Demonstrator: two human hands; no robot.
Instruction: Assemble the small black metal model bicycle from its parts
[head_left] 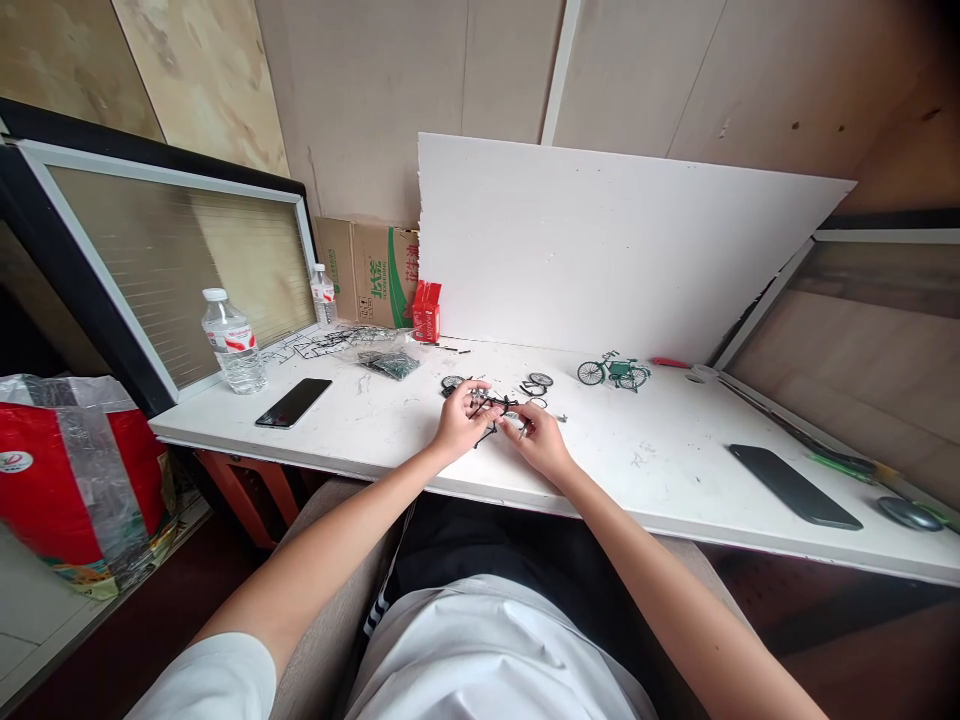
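Both hands meet over the front middle of the white table (600,470). My left hand (461,420) is closed on a thin black model bicycle frame (504,403). From the other side my right hand (541,435) pinches at the same frame; whether a smaller part is between its fingers is too small to tell. Just beyond the hands lie a small black spoked wheel (452,382) on the left and another wheel (540,380) with black parts on the right. A dark green model bicycle (613,372) stands upright farther right.
To the left are a phone (294,403), a water bottle (234,345), a bag of small parts (388,362) and black part frames (322,343). A red box (427,312) and a carton (367,270) stand behind. On the right lie a black slab (795,485) and a mouse (909,513).
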